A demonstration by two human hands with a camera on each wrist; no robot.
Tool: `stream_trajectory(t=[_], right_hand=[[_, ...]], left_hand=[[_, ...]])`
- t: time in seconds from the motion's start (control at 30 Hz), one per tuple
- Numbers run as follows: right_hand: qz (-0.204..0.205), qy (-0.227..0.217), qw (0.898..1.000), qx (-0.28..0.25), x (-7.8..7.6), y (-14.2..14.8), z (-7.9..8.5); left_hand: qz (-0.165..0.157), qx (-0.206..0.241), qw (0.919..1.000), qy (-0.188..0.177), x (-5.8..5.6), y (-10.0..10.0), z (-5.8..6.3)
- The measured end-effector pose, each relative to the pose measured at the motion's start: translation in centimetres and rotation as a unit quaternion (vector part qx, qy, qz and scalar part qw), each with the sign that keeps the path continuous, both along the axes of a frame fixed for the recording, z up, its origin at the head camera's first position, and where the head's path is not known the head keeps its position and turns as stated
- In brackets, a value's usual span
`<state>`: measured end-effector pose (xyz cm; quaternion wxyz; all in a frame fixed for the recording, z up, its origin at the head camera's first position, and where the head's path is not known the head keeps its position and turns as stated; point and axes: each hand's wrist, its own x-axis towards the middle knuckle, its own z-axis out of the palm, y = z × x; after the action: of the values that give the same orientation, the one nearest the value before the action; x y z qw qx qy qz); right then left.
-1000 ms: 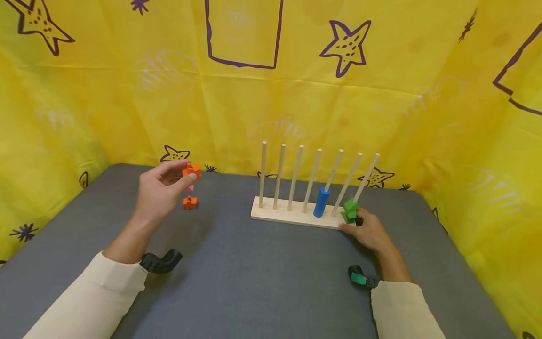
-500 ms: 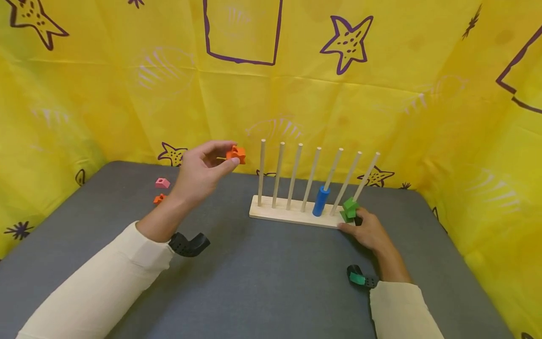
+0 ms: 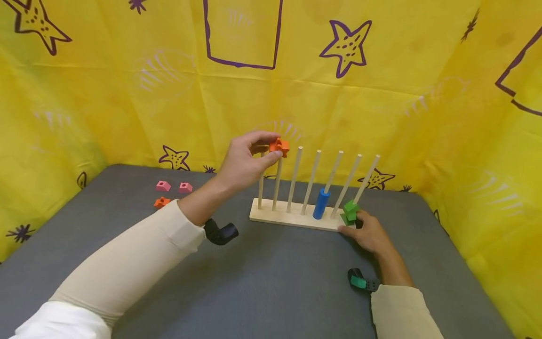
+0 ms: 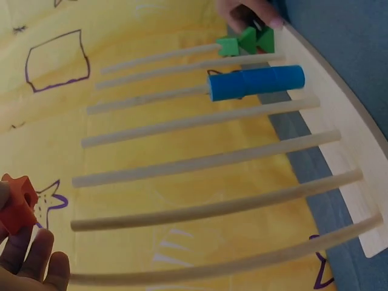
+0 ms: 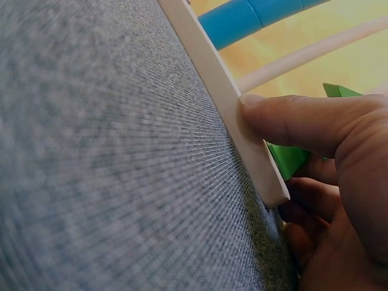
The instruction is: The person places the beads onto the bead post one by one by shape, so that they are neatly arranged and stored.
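Observation:
My left hand pinches an orange star-shaped bead between thumb and fingers. In the head view the bead overlaps the top of the second peg from the left; in the left wrist view the same bead stands off the peg tips, its hole showing. The wooden peg stacker has a row of several upright pegs on a long base. Its right end is gripped by my right hand, thumb on the front edge and fingers behind. Green beads sit on the rightmost peg, beside those fingers.
Blue cylinder beads are stacked on the third peg from the right. On the grey table at left lie two pink beads and another orange star bead. A yellow patterned cloth hangs behind the table.
My left hand has carried the orange bead rightward and up from the loose beads to the second peg's top. My right hand has stayed at the stacker's end.

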<state>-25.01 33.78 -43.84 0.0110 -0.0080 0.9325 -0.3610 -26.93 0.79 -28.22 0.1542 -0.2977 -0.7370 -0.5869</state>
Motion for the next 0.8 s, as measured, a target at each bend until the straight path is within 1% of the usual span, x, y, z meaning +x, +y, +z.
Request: stream_trajectory(t=[0.1,0.27,0.47,0.6,0.7,0.8], right_hand=[[0.0,-0.003,1.0,-0.004,0.0,-0.1,-0.1],[0.0,0.001,1.0,-0.006,0.0,-0.1,-0.1],[-0.001,0.001,1.0,-0.003,0.0,-0.2,-0.1],[-0.001,0.0,1.0,0.0,0.0,-0.2,-0.2],[-0.001,0.001,1.0,0.001,-0.1,-0.1,-0.1],[-0.001,-0.002,1.0,-0.001,0.0,-0.1,-0.1]], left_hand=[[0.002,0.005,0.9999,-0.015,-0.6,1.0,0.3],[-0.009,0.004,0.9996,-0.026,-1.8,2.6,0.8],[-0.012,-0.001,0.9986,-0.051,-2.9,4.0,0.8],[-0.008,-0.011,0.9977,-0.066,-3.2,4.4,0.5],[-0.003,-0.015,0.998,-0.062,-3.3,4.5,0.3],[-0.004,-0.007,0.9982,-0.06,-3.3,4.6,-0.1]])
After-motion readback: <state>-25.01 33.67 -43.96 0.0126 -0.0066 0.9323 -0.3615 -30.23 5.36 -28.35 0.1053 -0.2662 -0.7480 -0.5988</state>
